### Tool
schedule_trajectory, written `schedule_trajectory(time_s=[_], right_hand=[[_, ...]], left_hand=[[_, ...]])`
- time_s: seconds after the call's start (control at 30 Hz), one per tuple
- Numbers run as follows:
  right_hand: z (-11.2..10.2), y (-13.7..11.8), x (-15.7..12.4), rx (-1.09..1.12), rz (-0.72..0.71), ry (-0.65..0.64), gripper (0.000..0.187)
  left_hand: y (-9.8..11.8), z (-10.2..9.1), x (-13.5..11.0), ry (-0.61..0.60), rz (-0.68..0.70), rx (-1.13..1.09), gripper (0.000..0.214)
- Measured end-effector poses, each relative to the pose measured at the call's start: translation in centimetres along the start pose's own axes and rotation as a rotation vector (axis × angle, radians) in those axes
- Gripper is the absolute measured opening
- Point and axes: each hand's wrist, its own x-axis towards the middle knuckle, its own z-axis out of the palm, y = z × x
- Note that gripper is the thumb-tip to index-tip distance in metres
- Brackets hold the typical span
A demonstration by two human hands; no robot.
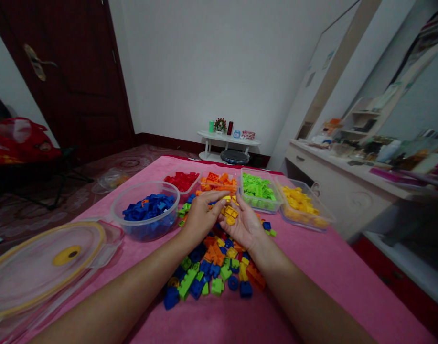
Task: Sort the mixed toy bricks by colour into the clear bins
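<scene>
Both hands meet over a mixed pile of building blocks [215,255] in the middle of the table. My right hand [245,224] is turned palm up and cupped around several yellow building blocks [230,213]. From the left, my left hand [202,212] reaches over that palm, its thumb and fingers closed at the yellow blocks; its fingertips partly cover what they grip. Blue, green, orange and yellow pieces lie loose below and around the hands, with a few red ones among them.
Behind the pile stand a round tub [114,210] of blue blocks and boxes of red [195,187], orange [235,181], green [276,206] and yellow blocks [324,217]. Clear lids [32,267] lie at the left on the pink tablecloth [333,286]. A dressing table [347,186] stands at the right.
</scene>
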Motion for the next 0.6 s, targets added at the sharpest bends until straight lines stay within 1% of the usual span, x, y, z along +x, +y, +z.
schedule_trajectory(time_s=[0.07, 0.13, 0.2, 0.23, 0.3, 0.33, 0.37, 0.4, 0.47, 0.5, 0.53, 0.57, 0.6], right_hand=[[-0.2, 0.3, 0.1, -0.027, -0.035, -0.001, 0.027], [-0.2, 0.6, 0.3, -0.047, -0.068, 0.026, 0.021], [0.1, 0.4, 0.4, -0.052, -0.083, 0.073, 0.019], [0.2, -0.2, 0.3, -0.052, -0.086, 0.093, 0.018], [0.4, -2.3, -0.1, -0.068, -0.128, 0.115, 0.014], [0.2, -3.9, -0.4, -0.089, -0.188, 0.124, 0.013], [-0.2, -5.7, -0.9, -0.119, -0.287, 0.136, 0.014], [-0.9, -7.6, -1.4, -0.156, -0.434, 0.177, 0.015], [-3.2, -11.4, -2.4, -0.274, -0.781, 0.323, 0.022], [-4.8, -13.1, -2.9, -0.349, -0.937, 0.439, 0.025], [-6.6, -14.6, -3.4, -0.423, -1.064, 0.582, 0.028], [-8.5, -15.7, -3.7, -0.515, -1.120, 0.726, 0.031], [-10.3, -16.6, -4.0, -0.664, -1.135, 0.863, 0.034]], left_hand=[[-0.3, 0.0, -0.1, -0.060, 0.054, 0.115, 0.030], [-0.4, 0.2, -0.2, -0.111, 0.072, 0.160, 0.034], [-0.4, 0.3, -0.3, -0.135, 0.080, 0.180, 0.040], [-0.3, 0.4, -0.4, -0.133, 0.086, 0.186, 0.044], [-0.1, 0.4, -0.4, -0.120, 0.103, 0.195, 0.052], [0.0, 0.4, -0.5, -0.115, 0.112, 0.199, 0.053], [0.1, 0.4, -0.5, -0.111, 0.118, 0.205, 0.053], [0.2, 0.4, -0.5, -0.112, 0.120, 0.211, 0.050], [0.2, 0.3, -0.6, -0.117, 0.116, 0.221, 0.043], [0.1, 0.3, -0.6, -0.117, 0.116, 0.223, 0.040], [0.0, 0.4, -0.6, -0.119, 0.117, 0.227, 0.038], [-0.1, 0.4, -0.7, -0.121, 0.117, 0.231, 0.036], [-0.2, 0.5, -0.7, -0.124, 0.117, 0.236, 0.035]])
